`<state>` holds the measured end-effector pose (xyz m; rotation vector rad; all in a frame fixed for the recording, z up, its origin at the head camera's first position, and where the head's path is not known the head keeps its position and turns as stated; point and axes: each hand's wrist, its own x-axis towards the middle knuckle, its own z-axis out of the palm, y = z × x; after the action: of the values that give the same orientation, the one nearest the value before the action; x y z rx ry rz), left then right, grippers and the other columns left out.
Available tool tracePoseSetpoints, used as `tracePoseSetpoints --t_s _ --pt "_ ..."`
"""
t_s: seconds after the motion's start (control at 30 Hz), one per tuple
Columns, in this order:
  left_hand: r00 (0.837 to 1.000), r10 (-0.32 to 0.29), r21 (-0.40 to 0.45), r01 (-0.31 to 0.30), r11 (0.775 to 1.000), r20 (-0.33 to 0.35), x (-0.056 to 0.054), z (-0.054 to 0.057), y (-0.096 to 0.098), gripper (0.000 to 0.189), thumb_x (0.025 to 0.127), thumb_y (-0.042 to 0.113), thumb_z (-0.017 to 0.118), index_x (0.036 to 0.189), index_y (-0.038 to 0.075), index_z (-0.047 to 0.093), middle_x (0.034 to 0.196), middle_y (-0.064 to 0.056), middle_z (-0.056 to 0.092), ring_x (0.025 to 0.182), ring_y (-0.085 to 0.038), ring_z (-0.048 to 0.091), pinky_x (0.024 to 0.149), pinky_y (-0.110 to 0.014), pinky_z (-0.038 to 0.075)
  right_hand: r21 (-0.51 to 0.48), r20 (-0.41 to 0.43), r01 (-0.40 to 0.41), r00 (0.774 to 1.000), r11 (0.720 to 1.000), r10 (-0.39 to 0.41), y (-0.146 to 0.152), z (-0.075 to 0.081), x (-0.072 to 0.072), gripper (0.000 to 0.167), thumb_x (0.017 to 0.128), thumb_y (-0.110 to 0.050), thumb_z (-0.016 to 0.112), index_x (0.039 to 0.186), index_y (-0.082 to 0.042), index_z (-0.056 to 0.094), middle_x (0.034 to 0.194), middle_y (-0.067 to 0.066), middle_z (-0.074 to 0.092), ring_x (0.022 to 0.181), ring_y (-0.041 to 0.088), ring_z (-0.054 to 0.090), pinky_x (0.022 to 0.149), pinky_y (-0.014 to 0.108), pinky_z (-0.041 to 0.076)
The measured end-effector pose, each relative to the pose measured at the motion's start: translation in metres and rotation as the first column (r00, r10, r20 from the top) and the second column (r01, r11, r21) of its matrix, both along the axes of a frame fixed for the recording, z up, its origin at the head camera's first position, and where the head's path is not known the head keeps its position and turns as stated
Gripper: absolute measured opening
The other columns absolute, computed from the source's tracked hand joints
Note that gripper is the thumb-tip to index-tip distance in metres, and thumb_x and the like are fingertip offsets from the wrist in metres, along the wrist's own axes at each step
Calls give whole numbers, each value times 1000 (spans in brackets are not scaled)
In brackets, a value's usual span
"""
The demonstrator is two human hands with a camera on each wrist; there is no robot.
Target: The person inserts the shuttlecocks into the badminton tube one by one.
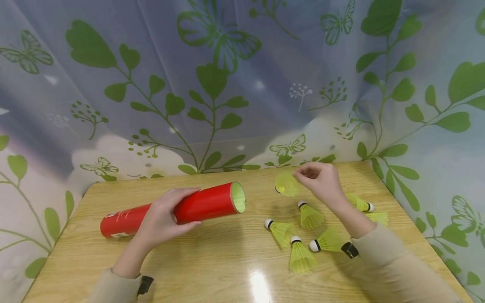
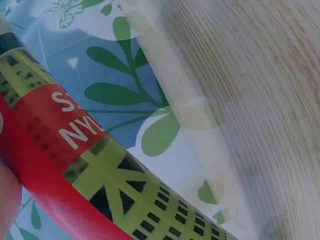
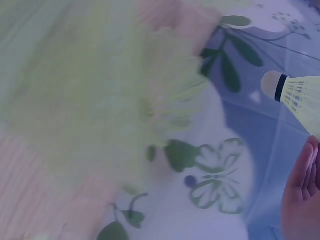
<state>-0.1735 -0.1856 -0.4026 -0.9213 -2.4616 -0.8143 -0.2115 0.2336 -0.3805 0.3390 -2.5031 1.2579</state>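
Observation:
My left hand (image 1: 161, 219) grips a long red shuttlecock tube (image 1: 206, 204) around its middle. The tube is tilted, its uncovered end facing right and a pale green lining showing inside. In the left wrist view the tube (image 2: 70, 130) bears a printed shuttlecock picture and white letters. My right hand (image 1: 322, 183) pinches a yellow shuttlecock (image 1: 286, 184) by its skirt, to the right of the tube's mouth. The right wrist view has this shuttlecock (image 3: 300, 97) with its white head and black band pointing left, fingertips (image 3: 309, 155) at the skirt's rim.
Several yellow shuttlecocks with white heads, one of them this shuttlecock (image 1: 301, 254), lie scattered on the right half of the wooden table (image 1: 212, 269). A patterned curtain (image 1: 235, 122) hangs behind the table's back edge and along both sides.

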Motion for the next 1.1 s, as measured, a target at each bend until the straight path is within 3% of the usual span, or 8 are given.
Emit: tracePoseSetpoints --t_s 0.1,0.33,0.43,0.57,0.73,1.1 --pt "1000 3 -2 -3 1000 0 0 0 0 79 69 15 100 140 8 66 132 -7 74 115 -27 71 85 -48 65 -94 50 -20 998 995 25 -3 8 2 12 97 -10 78 100 1 81 90 15 80 70 -2 66 66 19 56" --pt "1000 -5 4 5 1000 -4 -1 0 -1 79 69 16 100 140 10 66 131 -6 74 113 -25 71 84 -45 65 -293 152 -70 981 954 118 -15 27 11 19 99 -12 75 108 4 78 87 -17 76 79 6 69 74 24 60" --pt "1000 -8 3 8 1000 -7 -1 0 -1 80 69 16 100 141 11 66 131 -6 74 113 -25 71 84 -45 65 -386 171 -105 968 916 182 -22 35 15 13 99 -8 73 105 2 78 88 -16 76 80 8 68 75 25 60" --pt "1000 -9 8 9 1000 -7 -1 0 0 80 68 15 100 140 10 66 132 -7 74 114 -26 71 84 -46 66 -472 190 -138 948 870 254 -31 39 18 12 99 -3 71 97 -11 80 89 -14 77 80 8 68 75 24 59" --pt "1000 -15 12 15 1000 -8 -1 1 1 80 68 15 100 140 9 66 132 -7 74 115 -26 71 85 -46 66 -508 205 -158 933 847 297 -43 38 19 19 99 -1 70 94 -17 79 87 -12 76 79 7 67 74 24 58" --pt "1000 -13 15 13 1000 -4 0 1 2 80 68 16 100 141 11 66 133 -6 74 116 -26 71 86 -46 65 -508 234 -180 912 842 336 -70 29 22 8 98 -1 71 104 2 75 83 -12 73 76 7 66 76 24 59"
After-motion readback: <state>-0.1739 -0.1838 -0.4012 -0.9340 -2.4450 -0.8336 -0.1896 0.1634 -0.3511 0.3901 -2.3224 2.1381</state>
